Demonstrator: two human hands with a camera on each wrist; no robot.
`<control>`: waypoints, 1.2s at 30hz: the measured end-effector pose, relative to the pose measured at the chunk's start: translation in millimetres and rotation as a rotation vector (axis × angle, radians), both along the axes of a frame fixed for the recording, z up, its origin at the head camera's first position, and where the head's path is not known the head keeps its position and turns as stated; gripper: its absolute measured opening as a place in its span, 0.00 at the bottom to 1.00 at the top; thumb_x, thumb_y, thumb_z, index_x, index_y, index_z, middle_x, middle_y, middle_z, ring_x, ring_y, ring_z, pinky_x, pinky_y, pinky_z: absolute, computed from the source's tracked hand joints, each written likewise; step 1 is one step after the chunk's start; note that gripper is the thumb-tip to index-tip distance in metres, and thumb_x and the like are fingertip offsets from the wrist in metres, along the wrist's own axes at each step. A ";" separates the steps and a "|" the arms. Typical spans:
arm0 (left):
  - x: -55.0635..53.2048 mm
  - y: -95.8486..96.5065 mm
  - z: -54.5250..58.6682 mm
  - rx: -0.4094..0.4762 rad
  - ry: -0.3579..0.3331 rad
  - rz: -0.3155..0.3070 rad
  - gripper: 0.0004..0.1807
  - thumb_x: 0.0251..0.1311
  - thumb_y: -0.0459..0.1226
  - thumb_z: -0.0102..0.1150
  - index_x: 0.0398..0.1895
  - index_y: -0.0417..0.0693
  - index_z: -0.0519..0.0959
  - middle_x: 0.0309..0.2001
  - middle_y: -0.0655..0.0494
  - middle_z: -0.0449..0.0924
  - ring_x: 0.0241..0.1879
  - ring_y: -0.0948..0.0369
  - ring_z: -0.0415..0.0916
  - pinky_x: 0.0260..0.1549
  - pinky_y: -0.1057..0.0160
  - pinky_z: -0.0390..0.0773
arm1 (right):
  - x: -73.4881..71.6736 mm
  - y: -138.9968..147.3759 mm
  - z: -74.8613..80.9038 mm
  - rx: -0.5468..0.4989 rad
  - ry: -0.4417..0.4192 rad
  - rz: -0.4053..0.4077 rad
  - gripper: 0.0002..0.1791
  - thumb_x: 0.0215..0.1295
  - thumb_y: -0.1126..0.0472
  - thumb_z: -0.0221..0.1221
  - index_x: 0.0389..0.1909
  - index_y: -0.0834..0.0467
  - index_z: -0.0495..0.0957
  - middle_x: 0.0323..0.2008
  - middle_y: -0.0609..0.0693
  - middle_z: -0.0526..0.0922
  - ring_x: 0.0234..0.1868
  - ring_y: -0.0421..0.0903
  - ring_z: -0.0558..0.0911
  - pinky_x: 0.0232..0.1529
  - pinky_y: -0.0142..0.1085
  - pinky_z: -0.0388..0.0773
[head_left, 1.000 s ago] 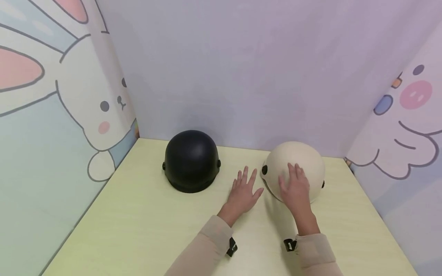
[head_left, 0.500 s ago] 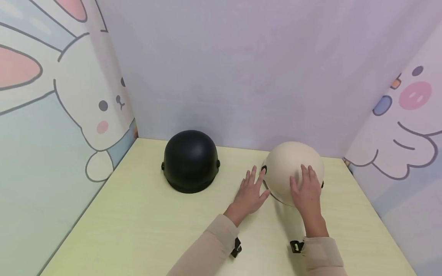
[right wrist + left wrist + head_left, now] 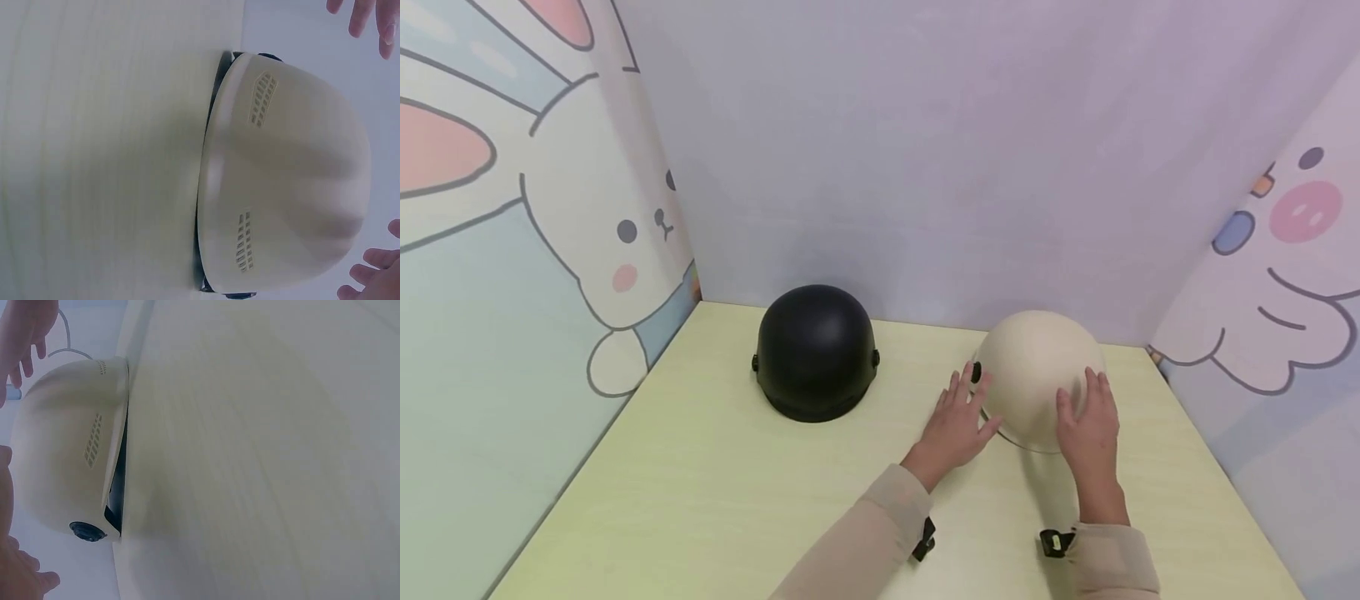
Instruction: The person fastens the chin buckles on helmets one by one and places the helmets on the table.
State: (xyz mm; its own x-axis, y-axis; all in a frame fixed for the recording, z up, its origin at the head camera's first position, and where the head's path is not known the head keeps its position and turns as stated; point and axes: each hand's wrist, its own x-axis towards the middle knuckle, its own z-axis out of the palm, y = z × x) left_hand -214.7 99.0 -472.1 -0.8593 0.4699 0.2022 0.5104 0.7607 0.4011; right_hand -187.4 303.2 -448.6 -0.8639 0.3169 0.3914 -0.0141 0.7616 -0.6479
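A cream helmet (image 3: 1037,375) sits dome up on the table, with black round fittings at its sides and vent slots near its rim in both wrist views. My left hand (image 3: 952,423) is at its left side, fingers spread, overlapping the black fitting (image 3: 976,372) in the head view. At the helmet's right front, my right hand (image 3: 1090,429) has its fingers extended. Both wrist views show gaps between the hands and the shell. Left of them stands a black helmet (image 3: 816,350), also dome up, which neither hand touches.
The pale yellow table (image 3: 700,500) ends at a plain lilac curtain (image 3: 880,167) behind the helmets. Cartoon-printed panels, a rabbit panel (image 3: 587,208) on the left and another panel (image 3: 1300,275) on the right, flank it. Black straps hang at both cuffs.
Both hands have moved rightward; the left came up to the cream helmet's side, the right shifted from over its front toward its right side. Both helmets stayed in place.
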 end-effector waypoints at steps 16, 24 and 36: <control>-6.0 18.5 -10.9 -0.006 -0.017 -0.039 0.42 0.70 0.59 0.45 0.79 0.65 0.38 0.77 0.46 0.33 0.74 0.46 0.39 0.66 0.52 0.55 | -0.9 28.7 -14.3 -0.316 -0.114 -0.054 0.38 0.76 0.44 0.43 0.78 0.56 0.44 0.75 0.63 0.45 0.73 0.63 0.46 0.66 0.62 0.43; -13.8 29.2 -8.8 0.057 -0.035 -0.046 0.42 0.70 0.59 0.45 0.79 0.64 0.39 0.77 0.44 0.34 0.73 0.44 0.43 0.63 0.50 0.60 | -7.1 34.4 -17.1 -0.565 -0.234 -0.059 0.42 0.73 0.36 0.40 0.79 0.49 0.36 0.77 0.55 0.37 0.74 0.60 0.41 0.67 0.59 0.46; -25.9 40.6 -9.7 0.228 -0.167 -0.051 0.42 0.69 0.58 0.47 0.79 0.68 0.39 0.77 0.49 0.30 0.73 0.46 0.44 0.59 0.47 0.66 | -12.6 40.6 -26.4 -0.776 -0.169 0.000 0.44 0.72 0.39 0.47 0.79 0.50 0.37 0.77 0.53 0.34 0.75 0.53 0.38 0.68 0.53 0.44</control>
State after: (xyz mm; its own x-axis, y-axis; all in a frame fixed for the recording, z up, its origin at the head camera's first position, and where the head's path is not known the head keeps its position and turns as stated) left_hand -240.7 139.6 -481.9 -0.8660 0.4718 0.1655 0.4582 0.6164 0.6405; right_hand -200.0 343.8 -475.0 -0.8920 0.4454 -0.0775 0.1315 0.0916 -0.9871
